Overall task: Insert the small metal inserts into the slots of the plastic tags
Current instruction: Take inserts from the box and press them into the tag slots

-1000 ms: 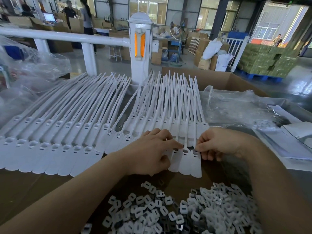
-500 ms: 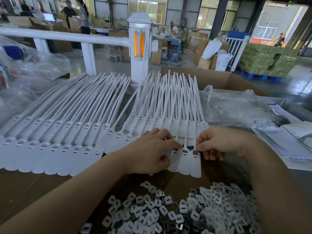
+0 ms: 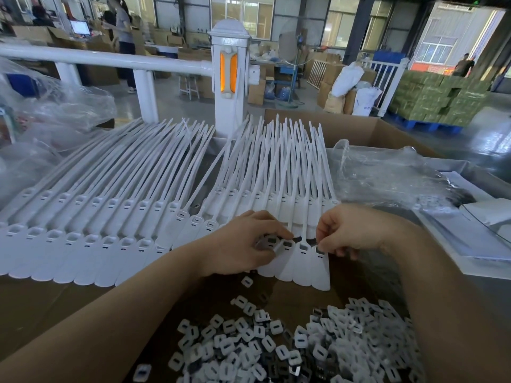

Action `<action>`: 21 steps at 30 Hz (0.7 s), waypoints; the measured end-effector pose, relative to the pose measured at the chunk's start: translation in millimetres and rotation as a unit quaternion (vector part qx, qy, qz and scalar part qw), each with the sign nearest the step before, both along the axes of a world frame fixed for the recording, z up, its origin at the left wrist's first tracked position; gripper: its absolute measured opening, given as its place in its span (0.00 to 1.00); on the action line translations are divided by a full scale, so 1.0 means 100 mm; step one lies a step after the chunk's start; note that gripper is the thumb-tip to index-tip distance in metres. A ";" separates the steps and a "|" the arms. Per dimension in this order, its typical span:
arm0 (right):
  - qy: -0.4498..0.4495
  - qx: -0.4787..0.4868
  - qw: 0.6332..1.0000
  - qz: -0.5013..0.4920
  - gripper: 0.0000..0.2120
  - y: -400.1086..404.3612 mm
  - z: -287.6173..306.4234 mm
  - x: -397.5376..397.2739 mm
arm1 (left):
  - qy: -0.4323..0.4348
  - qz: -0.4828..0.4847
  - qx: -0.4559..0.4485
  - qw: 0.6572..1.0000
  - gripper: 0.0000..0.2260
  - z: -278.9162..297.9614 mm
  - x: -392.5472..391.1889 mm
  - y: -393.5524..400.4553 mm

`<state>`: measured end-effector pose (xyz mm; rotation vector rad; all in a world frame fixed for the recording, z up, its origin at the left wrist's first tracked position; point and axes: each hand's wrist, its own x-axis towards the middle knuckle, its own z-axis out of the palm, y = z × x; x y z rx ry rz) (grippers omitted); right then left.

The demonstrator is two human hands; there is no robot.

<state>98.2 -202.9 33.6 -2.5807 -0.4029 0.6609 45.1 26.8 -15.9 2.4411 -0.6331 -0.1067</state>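
Both hands' grip (image 3: 318, 246) stays at the rightmost tags (image 3: 302, 261).

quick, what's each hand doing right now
Left hand: fingers curled, pinching a small metal insert over the plastic tags.
Right hand: fingertips pinching at the slot of the end tag.

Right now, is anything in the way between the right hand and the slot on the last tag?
Nothing visible blocks it. The right hand has its fingertips right at the slot of the rightmost tag. The left hand rests on neighbouring tags, off to the side.
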 end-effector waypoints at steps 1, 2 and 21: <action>0.000 0.001 1.000 -0.001 0.02 -0.01 0.00 0.01 | 0.001 0.000 0.000 1.000 0.20 0.00 0.00 0.00; 0.001 0.006 1.000 -0.005 0.02 -0.03 0.00 0.01 | 0.001 -0.001 0.001 1.000 0.20 0.00 0.00 0.00; 0.039 0.013 0.999 0.012 0.04 -0.07 0.00 0.04 | 0.000 -0.001 0.006 1.000 0.19 0.02 -0.01 -0.01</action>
